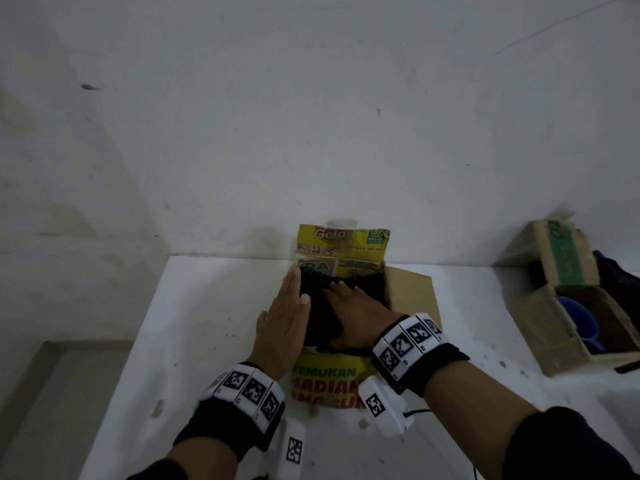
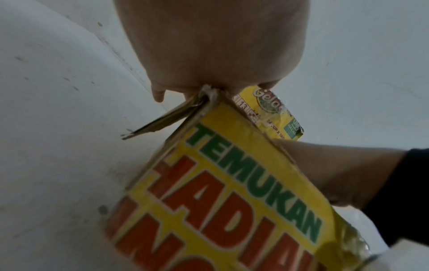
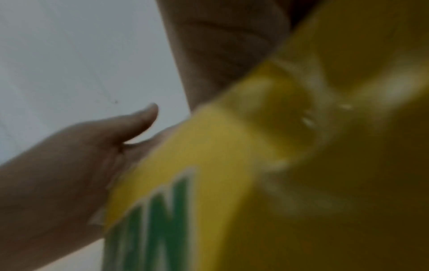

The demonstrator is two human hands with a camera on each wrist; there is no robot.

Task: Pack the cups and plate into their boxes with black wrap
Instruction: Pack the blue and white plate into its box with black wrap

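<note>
Pressing down inside the yellow box, the right hand lies flat on the black wrap, with its fingers spread and straight, not curled around anything. The left hand is flat too, fingers straight and close together, resting along the left top edge of the box near the middle of the head view. In the left wrist view the palm touches the torn cardboard corner of the box, above the green word TEMUKAN. The right wrist view is blurry and shows only yellow cardboard and the left hand's thumb. The black wrap fills the open top of the yellow box, and what it covers cannot be seen. The box sits on a white table, its back flap standing up against the white wall. At the right edge of the head view a brown box lies open with a blue cup inside, and a dark bundle sits just behind it.
</note>
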